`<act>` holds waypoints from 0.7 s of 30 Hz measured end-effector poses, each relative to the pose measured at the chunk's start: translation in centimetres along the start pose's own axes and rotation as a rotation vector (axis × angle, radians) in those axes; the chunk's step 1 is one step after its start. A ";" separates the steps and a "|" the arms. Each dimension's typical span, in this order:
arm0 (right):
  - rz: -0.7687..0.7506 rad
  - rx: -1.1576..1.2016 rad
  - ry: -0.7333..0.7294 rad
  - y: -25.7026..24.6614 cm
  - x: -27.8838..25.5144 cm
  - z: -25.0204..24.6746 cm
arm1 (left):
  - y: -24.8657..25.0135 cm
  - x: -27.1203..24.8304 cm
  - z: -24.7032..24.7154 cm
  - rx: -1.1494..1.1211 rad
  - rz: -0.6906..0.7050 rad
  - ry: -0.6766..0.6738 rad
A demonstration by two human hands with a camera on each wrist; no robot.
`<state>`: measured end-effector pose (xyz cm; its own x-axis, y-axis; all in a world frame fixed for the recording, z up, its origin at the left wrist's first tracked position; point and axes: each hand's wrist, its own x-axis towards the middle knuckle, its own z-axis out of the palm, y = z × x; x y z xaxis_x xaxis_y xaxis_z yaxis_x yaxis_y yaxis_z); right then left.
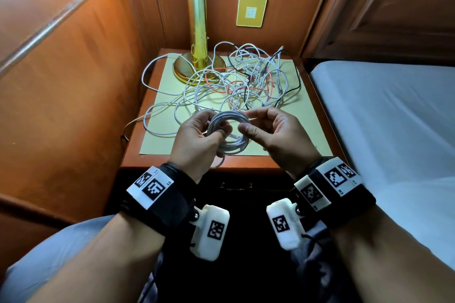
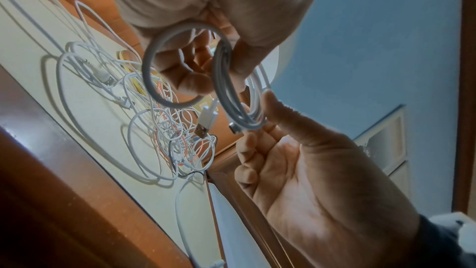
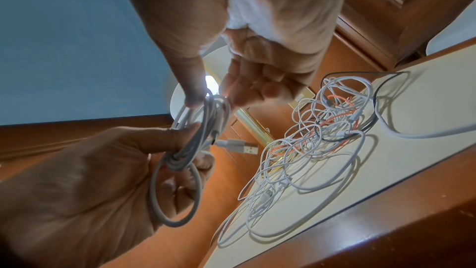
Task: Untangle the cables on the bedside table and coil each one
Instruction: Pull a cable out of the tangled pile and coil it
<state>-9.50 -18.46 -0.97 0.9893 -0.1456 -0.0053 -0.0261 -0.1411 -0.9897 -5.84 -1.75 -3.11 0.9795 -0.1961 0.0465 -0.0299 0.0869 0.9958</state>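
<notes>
**White cable coiled between both hands**

The left hand grips the coiled white cable with curled fingers. The right hand pinches the coil's far rim; a USB plug pokes out. Beyond, white, red and black tangled cables sprawl across the bedside table, beside a brass lamp.

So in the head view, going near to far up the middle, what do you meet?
Wrist cameras → left hand and right hand holding the white coil → cable tangle → brass lamp base → yellow wall switch plate.
</notes>
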 end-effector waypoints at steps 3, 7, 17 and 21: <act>0.050 -0.074 -0.032 0.1 0.0 -0.1 | 0.3 -0.1 0.2 -0.120 -0.027 -0.005; 0.064 -0.150 -0.118 0.5 0.3 0.1 | 0.3 -0.3 0.7 -0.212 -0.074 -0.008; 0.021 -0.022 -0.260 0.2 0.3 0.0 | 0.7 -0.5 0.4 -0.247 -0.216 -0.169; -0.004 -0.084 -0.342 0.2 0.4 -0.1 | 1.5 0.1 -0.2 -0.275 -0.283 -0.182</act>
<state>-9.16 -18.67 -1.11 0.9799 0.1891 -0.0632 -0.0198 -0.2231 -0.9746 -5.77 -1.41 -1.61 0.8895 -0.4165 -0.1878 0.3134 0.2571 0.9142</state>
